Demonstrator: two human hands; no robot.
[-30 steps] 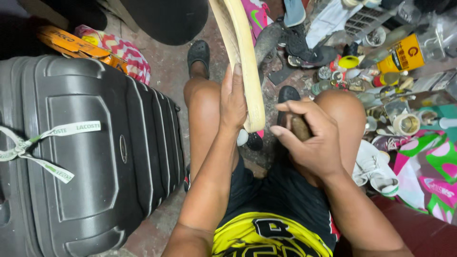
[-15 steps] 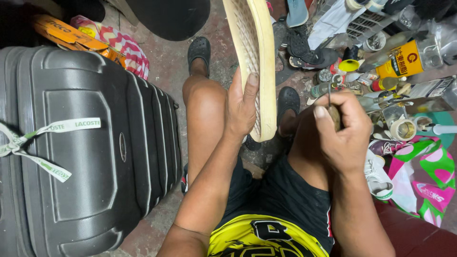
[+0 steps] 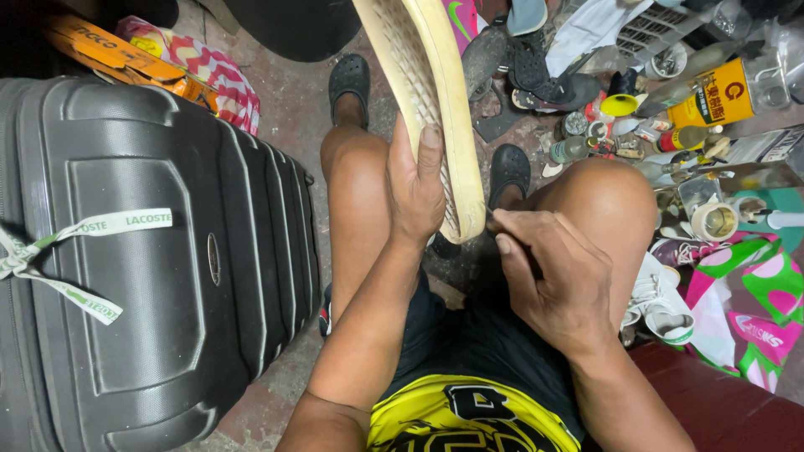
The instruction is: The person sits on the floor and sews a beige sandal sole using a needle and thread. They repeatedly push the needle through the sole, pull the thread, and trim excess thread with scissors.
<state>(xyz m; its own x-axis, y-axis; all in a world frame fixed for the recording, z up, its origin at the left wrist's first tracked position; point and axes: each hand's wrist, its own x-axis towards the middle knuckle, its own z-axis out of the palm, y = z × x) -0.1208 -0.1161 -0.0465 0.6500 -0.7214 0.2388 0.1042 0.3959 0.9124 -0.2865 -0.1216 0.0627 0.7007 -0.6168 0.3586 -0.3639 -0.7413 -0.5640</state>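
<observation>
The sole [image 3: 427, 92] is a long, cream-coloured shoe sole with a ribbed tread on one face and a smooth raised edge. It stands nearly upright, tilted a little, heel end down between the knees and toe end running out of the top of the view. The left fingers [image 3: 429, 155] lie flat against its tread side near the lower end; the right fingers [image 3: 512, 230] sit just beside its rounded heel tip.
</observation>
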